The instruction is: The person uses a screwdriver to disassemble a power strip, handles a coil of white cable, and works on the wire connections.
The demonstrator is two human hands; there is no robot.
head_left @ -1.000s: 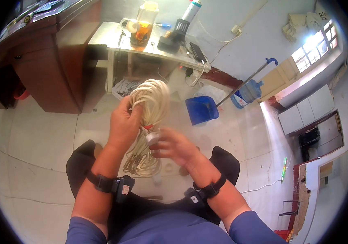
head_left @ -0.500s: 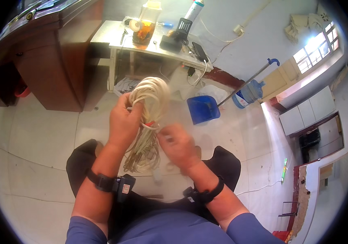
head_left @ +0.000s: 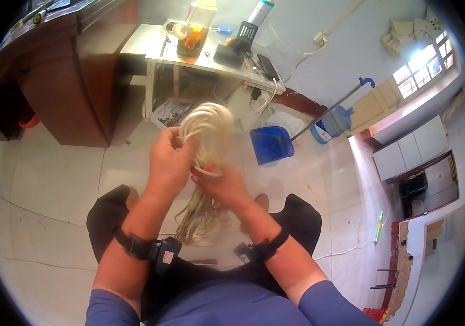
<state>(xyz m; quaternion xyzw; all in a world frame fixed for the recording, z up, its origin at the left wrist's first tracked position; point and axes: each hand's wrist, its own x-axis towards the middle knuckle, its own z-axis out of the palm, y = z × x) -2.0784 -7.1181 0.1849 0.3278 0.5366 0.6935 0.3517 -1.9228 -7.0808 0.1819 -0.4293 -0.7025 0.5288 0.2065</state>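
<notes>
A coiled bundle of off-white cable [head_left: 211, 125] hangs in front of me above the tiled floor, cinched at its middle by a red tie [head_left: 204, 171]. My left hand [head_left: 171, 160] grips the left side of the upper loops, thumb over the strands. Closed round the cinched middle, by the red tie, is my right hand [head_left: 222, 186]. Below it the lower loops dangle between my knees, slightly blurred. Some of the right fingers are hidden behind the bundle.
Ahead stands a white table [head_left: 159, 51] bearing a jar of amber liquid [head_left: 193, 38] and a phone [head_left: 267, 67]. A reddish-brown desk [head_left: 66, 81] is at left. To the right are a blue dustpan [head_left: 271, 145] and a water jug [head_left: 331, 125].
My right hand has moved left and closed on the middle of the bundle. The bundle has shifted slightly right, and its lower loops have swung.
</notes>
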